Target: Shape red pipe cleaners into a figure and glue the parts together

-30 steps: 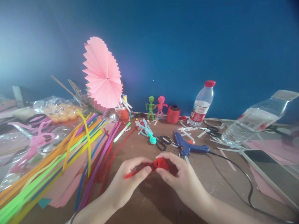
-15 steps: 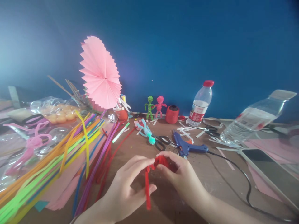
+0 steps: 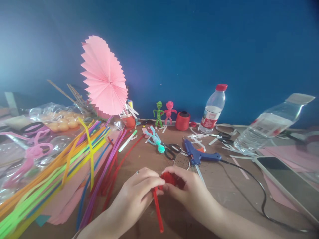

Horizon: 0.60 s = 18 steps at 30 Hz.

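Observation:
My right hand [image 3: 188, 186] is closed round a small wound bundle of red pipe cleaner [image 3: 168, 178], partly hidden by the fingers. Beside it, my left hand [image 3: 139, 189] pinches the same red pipe cleaner, whose loose end [image 3: 158, 212] hangs down toward me. Just beyond the hands lie a light-blue pipe cleaner figure [image 3: 156, 141], black scissors [image 3: 171, 151] and a blue hot glue gun [image 3: 199, 154]. A green figure [image 3: 159, 114] and a pink figure [image 3: 169, 112] stand upright against the wall.
Loose coloured pipe cleaners [image 3: 62, 172] spread over the left side. A pink paper fan [image 3: 104, 76] rises behind them. Two water bottles [image 3: 213, 111], a phone [image 3: 281, 182] and the glue gun's black cord [image 3: 259, 192] occupy the right. A red spool [image 3: 182, 120] sits at the back.
My left hand's fingers have closed in on the red pipe cleaner near the bundle. Both hands are slightly lower, and the loose end has swung a little to the right.

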Motion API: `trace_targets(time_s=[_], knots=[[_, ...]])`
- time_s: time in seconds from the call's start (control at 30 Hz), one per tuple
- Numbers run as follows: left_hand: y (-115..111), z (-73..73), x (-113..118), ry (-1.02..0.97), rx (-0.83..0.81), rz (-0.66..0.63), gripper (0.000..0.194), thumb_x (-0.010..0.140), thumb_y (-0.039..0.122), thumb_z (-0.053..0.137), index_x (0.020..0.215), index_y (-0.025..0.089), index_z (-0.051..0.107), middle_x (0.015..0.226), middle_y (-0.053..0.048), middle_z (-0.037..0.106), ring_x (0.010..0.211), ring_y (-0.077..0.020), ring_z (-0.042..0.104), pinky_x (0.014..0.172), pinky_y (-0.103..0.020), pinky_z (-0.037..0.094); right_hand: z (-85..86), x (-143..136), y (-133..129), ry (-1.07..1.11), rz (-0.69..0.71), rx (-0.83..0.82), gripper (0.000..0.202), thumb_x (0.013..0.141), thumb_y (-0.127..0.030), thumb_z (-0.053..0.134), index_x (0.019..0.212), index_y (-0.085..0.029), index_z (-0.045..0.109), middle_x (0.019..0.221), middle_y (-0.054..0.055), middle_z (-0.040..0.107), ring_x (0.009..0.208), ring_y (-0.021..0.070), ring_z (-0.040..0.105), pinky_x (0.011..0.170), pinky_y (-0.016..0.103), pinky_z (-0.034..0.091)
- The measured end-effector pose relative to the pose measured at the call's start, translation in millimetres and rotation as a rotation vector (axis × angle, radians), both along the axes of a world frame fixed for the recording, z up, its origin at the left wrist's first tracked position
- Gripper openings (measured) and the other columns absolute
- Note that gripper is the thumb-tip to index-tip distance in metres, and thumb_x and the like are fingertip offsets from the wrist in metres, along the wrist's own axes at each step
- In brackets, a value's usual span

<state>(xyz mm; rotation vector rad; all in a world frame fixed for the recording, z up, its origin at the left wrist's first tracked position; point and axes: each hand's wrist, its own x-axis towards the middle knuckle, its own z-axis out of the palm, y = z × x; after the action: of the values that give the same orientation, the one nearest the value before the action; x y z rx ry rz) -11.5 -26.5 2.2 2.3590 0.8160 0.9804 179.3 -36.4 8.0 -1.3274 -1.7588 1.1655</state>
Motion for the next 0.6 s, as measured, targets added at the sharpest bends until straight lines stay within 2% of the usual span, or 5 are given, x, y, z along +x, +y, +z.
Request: trace_targets(time_s=[0.17,0.27,0.37,0.43,0.6], knots=[[-3.3,-0.5,-2.0,-0.046,-0.036,0.128,0.045,0.077,-0.003,0.063,0.11,0.025,0.051,0.104,-0.003,0.052,0.093,-0.0155,0.057,0.082,-0.023,0.049,3.8,3.0,0.3,-0.071,0.09,0.044,0.013,0.077,-0.014,0.058,0.085,-0.024,0.062,0.069,-0.007,0.055,0.061,0.0102,0.046,0.058,0.02,0.032],[-3.6,0.1,-1.7,-0.131,-0.107,0.199,0.036,0.073,0.001,0.069,0.093,0.025,0.05,0.094,0.0,0.047,0.078,-0.013,0.054,0.069,-0.021,0.051,8.1,4.8,0.2,-0.083,0.116,0.048,0.012,0.077,-0.012,0.058,0.081,-0.023,0.061,0.066,-0.007,0.052,0.06,0.0099,0.043,0.057,0.02,0.031],[-2.4,0.5,-1.0,-0.17,-0.259,0.135,0.026,0.078,0.001,0.062,0.079,0.024,0.049,0.084,0.001,0.045,0.07,-0.0117,0.053,0.058,-0.018,0.051,11.2,6.0,0.7,-0.086,0.141,0.049,0.01,0.078,-0.013,0.059,0.08,-0.022,0.062,0.066,-0.007,0.053,0.061,0.0107,0.044,0.057,0.02,0.032],[-0.9,0.5,-0.6,-0.181,-0.33,0.079,0.021,0.081,0.004,0.06,0.077,0.023,0.052,0.082,0.001,0.048,0.07,-0.0128,0.055,0.058,-0.019,0.052,11.9,6.5,1.6,-0.073,0.179,0.042,0.01,0.078,-0.013,0.059,0.08,-0.022,0.063,0.068,-0.006,0.055,0.063,0.0108,0.046,0.058,0.02,0.033],[2.8,1.9,0.3,-0.228,-0.343,0.068,0.014,0.082,0.01,0.062,0.081,0.024,0.06,0.081,0.001,0.053,0.073,-0.0139,0.058,0.063,-0.022,0.052,9.4,7.0,3.3,-0.026,0.228,0.022,0.011,0.079,-0.014,0.061,0.084,-0.023,0.064,0.071,-0.007,0.057,0.065,0.0102,0.048,0.06,0.019,0.034]])
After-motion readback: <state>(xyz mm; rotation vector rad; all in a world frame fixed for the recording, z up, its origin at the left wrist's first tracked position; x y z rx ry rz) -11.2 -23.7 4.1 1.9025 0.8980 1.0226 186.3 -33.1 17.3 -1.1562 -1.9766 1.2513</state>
